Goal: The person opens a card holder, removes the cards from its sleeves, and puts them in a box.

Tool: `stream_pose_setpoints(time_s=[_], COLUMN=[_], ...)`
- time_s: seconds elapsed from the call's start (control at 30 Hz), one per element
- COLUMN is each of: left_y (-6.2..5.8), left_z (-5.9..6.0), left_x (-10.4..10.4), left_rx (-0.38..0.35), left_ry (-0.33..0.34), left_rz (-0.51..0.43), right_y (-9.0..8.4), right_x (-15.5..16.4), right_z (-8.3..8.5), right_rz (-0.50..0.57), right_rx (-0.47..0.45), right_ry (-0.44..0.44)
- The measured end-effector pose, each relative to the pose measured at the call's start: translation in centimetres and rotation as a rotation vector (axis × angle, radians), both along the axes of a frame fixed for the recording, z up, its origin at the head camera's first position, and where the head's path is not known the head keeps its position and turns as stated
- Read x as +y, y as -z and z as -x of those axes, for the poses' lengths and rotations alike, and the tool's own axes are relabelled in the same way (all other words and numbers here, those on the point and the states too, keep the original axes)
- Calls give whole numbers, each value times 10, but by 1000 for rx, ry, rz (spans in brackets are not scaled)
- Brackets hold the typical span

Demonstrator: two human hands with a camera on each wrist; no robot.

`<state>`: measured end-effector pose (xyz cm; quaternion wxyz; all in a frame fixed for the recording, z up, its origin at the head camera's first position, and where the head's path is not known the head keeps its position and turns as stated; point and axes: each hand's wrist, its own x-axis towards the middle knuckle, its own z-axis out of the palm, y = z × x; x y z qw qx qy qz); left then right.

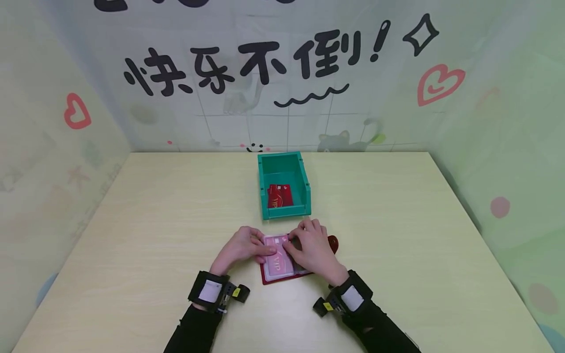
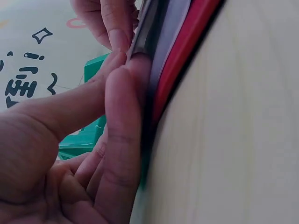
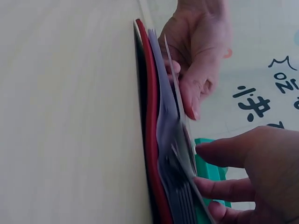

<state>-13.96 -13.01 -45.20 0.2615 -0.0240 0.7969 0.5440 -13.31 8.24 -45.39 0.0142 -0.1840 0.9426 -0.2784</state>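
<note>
Pale wooden surface before a wall with painted characters and hearts. Near my edge lies a red card holder, opened flat, its long axis running away from me toward the green bin. A pink VIP card sits on its clear sleeves. My left hand closes its grip on the card's left edge, thumb and forefinger pinching. My right hand curls over the right side, fingertips on the card and sleeves; both are equally near. The bin stands just beyond the holder, straight ahead, with a red card inside.
</note>
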Motion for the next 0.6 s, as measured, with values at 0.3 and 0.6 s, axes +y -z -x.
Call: stream_pose_setpoints(time_s=[0.3, 0.6], left_y=[1, 5], left_z=[0, 1], left_x=[1, 2], left_rx=[-15, -9], left_ry=[-4, -15], left_rz=[5, 28], right_y=[13, 17], right_x=[-1, 2], right_z=[-2, -2], right_rz=[83, 189], right_rx=[-33, -38], right_ry=[29, 35])
